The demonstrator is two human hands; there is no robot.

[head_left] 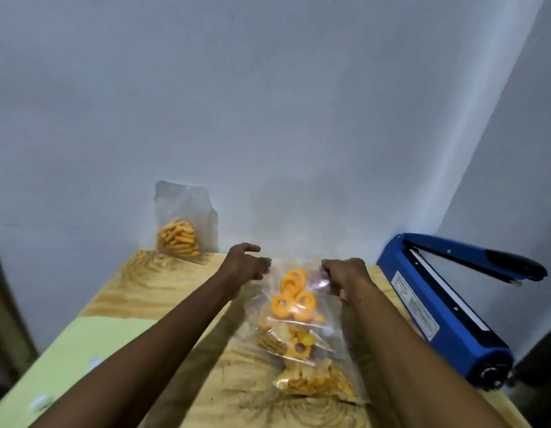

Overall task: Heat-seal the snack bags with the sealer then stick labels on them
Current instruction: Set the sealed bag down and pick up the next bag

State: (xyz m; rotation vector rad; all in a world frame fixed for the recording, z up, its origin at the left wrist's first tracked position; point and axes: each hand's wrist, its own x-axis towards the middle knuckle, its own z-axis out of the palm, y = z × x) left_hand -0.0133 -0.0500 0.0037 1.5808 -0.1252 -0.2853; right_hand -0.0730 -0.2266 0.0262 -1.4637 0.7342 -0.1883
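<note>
Nearest, on the wooden table (138,291), a green sheet (82,350) with small white labels (39,402) covers the near-left corner. Right of it lies a row of clear snack bags: a bag of flat chips (314,381), then a mixed bag (294,344). Beyond those, the bag of orange rings (294,296) is held up at its top edge. The right hand (343,274) pinches its right corner; the left hand (248,265) hovers at the left corner, fingers loosely curled, and its contact is too blurred to judge. The blue sealer (441,307) runs along the table's right edge, its arm raised. Bare wood lies between the hands and a bag of orange sticks (183,223) leaning on the wall (268,103) at the far edge.
</note>
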